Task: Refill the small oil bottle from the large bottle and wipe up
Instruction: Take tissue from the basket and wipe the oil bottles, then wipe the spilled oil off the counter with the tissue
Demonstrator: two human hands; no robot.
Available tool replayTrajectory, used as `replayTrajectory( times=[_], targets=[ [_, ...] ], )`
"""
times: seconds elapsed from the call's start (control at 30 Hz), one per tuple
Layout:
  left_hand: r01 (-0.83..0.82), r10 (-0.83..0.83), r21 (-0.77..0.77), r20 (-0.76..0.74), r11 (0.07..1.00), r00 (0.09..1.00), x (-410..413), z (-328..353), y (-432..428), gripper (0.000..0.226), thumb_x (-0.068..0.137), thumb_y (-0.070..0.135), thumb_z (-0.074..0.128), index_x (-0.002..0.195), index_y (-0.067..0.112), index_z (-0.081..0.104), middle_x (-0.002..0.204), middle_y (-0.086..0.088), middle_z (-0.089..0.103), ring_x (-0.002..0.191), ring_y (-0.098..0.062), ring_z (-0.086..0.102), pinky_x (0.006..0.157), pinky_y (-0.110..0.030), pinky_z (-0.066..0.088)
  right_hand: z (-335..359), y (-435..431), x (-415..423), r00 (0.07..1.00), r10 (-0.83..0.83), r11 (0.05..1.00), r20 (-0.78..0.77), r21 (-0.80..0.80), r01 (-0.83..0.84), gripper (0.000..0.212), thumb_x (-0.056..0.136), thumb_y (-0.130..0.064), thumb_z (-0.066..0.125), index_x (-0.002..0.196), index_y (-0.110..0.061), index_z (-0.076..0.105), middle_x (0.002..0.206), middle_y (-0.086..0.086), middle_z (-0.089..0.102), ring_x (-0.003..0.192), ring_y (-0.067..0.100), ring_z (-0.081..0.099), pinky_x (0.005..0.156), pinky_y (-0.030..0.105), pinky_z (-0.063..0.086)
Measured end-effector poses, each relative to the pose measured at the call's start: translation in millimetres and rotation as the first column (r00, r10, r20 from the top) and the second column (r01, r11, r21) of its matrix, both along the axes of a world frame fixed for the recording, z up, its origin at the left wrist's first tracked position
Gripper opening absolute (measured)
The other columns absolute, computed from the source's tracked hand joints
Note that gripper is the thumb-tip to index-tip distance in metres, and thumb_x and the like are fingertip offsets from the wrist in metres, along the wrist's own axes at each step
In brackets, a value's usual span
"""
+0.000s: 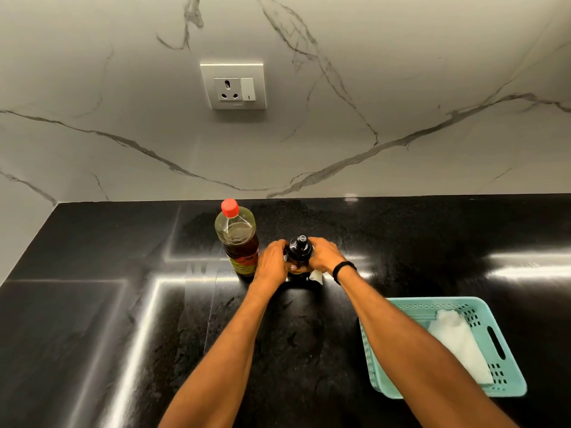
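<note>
The small oil bottle [299, 252], dark with a black pump cap, stands upright on the black counter [123, 304] near the back. My left hand [272, 263] grips its left side and my right hand [325, 255] grips its right side. A piece of white tissue [316, 275] shows under my right palm, against the bottle. The large oil bottle [238, 239], clear with a red cap and amber oil, stands upright just left of my left hand, close to it.
A teal plastic basket [417, 307] holding white tissue paper [457, 341] sits at the front right, partly under my right forearm. A marble wall with a power socket [233, 85] rises behind the counter.
</note>
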State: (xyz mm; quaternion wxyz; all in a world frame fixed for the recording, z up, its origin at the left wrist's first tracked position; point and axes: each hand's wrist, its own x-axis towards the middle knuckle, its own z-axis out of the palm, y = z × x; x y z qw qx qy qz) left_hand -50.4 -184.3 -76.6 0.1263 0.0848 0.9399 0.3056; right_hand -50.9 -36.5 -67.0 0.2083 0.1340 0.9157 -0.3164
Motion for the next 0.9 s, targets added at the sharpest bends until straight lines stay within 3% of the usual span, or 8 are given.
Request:
replayTrajectory(
  times=[0.3, 0.4, 0.47, 0.5, 0.57, 0.67, 0.8, 0.9],
  targets=[
    [-0.003, 0.002, 0.016, 0.060, 1.000, 0.998, -2, -4, -8, 0.054, 0.078, 0.016, 0.078, 0.127, 0.012, 0.056, 0.127, -0.010, 0.062, 0.119, -0.027, 0.059, 0.096, -0.036, 0.048, -5, -4, -2, 0.996, 0.078, 0.997, -0.036, 0.015, -0.077, 0.061, 0.070, -0.022, 0.086, 0.125, -0.020, 0.059, 0.124, 0.005, 0.065, 0.119, 0.027, 0.059, 0.097, 0.035, 0.047],
    [-0.041, 0.045, -0.034, 0.108, 0.999, 0.993, 6, 3, -11, 0.076, 0.083, 0.018, 0.075, 0.148, 0.009, 0.036, 0.143, -0.014, 0.052, 0.133, -0.031, 0.048, 0.106, -0.039, 0.043, -4, 4, 16, 0.996, -0.026, 0.999, -0.087, -0.049, 0.021, 0.075, 0.076, -0.019, 0.082, 0.142, -0.015, 0.046, 0.141, 0.007, 0.055, 0.130, 0.027, 0.051, 0.105, 0.034, 0.041],
    [-0.146, 0.145, -0.001, 0.145, 0.989, 0.979, 23, 9, -15, 0.083, 0.087, 0.022, 0.072, 0.153, 0.008, 0.025, 0.147, -0.013, 0.047, 0.135, -0.030, 0.046, 0.109, -0.040, 0.041, -3, 10, 40, 0.974, -0.172, 0.976, -0.144, -0.162, 0.148, 0.060, 0.084, -0.015, 0.074, 0.139, -0.014, 0.050, 0.135, 0.010, 0.059, 0.122, 0.027, 0.056, 0.097, 0.033, 0.045],
    [-0.208, 0.190, 0.075, 0.191, 0.975, 0.963, 35, 11, -17, 0.080, 0.088, 0.026, 0.071, 0.153, 0.009, 0.027, 0.144, -0.011, 0.051, 0.131, -0.028, 0.050, 0.108, -0.040, 0.043, -3, 12, 55, 0.952, -0.278, 0.916, -0.132, -0.334, 0.221, 0.046, 0.088, -0.013, 0.070, 0.131, -0.013, 0.056, 0.126, 0.013, 0.064, 0.111, 0.027, 0.061, 0.089, 0.034, 0.049],
    [-0.347, 0.212, 0.337, 0.378, 0.875, 0.901, 65, 13, -21, 0.067, 0.090, 0.037, 0.068, 0.146, 0.010, 0.043, 0.127, -0.009, 0.063, 0.110, -0.021, 0.064, 0.099, -0.038, 0.052, 1, 9, 91, 0.897, -0.435, 0.597, 0.071, -0.723, 0.347, 0.024, 0.093, -0.014, 0.064, 0.117, -0.015, 0.062, 0.108, 0.015, 0.071, 0.092, 0.027, 0.066, 0.071, 0.035, 0.057],
    [-0.500, 0.011, 0.577, 0.648, 0.646, 0.762, 106, 18, -23, 0.053, 0.085, 0.058, 0.061, 0.114, 0.015, 0.070, 0.108, -0.011, 0.074, 0.091, -0.019, 0.071, 0.086, -0.030, 0.055, 8, 2, 139, 0.850, -0.358, 0.220, 0.386, -0.850, 0.478, 0.027, 0.096, -0.029, 0.057, 0.120, -0.018, 0.064, 0.112, 0.016, 0.072, 0.095, 0.030, 0.070, 0.071, 0.038, 0.059],
    [-0.567, -0.076, 0.615, 0.712, 0.548, 0.698, 131, 12, -24, 0.038, 0.093, 0.042, 0.062, 0.106, 0.008, 0.073, 0.104, -0.012, 0.075, 0.093, -0.023, 0.073, 0.072, -0.029, 0.059, 9, -7, 175, 0.833, -0.270, 0.070, 0.482, -0.854, 0.516, 0.039, 0.094, -0.031, 0.055, 0.128, -0.012, 0.059, 0.120, 0.021, 0.067, 0.095, 0.032, 0.070, 0.079, 0.043, 0.055],
    [-0.568, 0.015, 0.634, 0.661, 0.525, 0.751, 142, 8, -26, 0.021, 0.089, 0.024, 0.068, 0.097, 0.005, 0.073, 0.098, -0.018, 0.073, 0.080, -0.023, 0.072, 0.062, -0.030, 0.058, 9, -12, 192, 0.863, -0.244, 0.105, 0.443, -0.872, 0.478, 0.037, 0.094, -0.027, 0.056, 0.129, -0.017, 0.060, 0.123, 0.023, 0.065, 0.101, 0.037, 0.068, 0.084, 0.047, 0.055]
  ],
)
